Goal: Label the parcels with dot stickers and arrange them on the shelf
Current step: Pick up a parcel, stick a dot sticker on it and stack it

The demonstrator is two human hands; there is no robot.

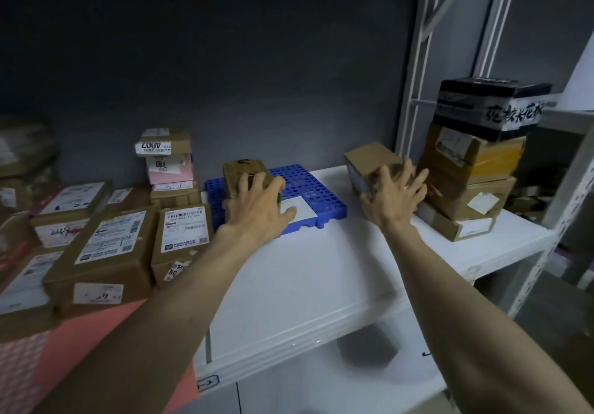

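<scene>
Two parcels are being arranged on the white shelf (321,269) at once. Left hand (260,208) grips a small brown box (241,172) standing on the blue perforated tray (308,188); right hand (392,191), fingers spread and curled, clasps a cardboard parcel (366,163) just left of the stacked boxes (472,169) (no dot stickers visible). Next, I judge — nudge each snugly into place.

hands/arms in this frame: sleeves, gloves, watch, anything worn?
Both are bare. The left hand and right hand wear no gloves, and no sleeve shows on either forearm up to the frame's bottom edge. No watch, band or bracelet at either wrist. The light is too dim and the right fingers too blurred to rule out a thin ring.
</scene>
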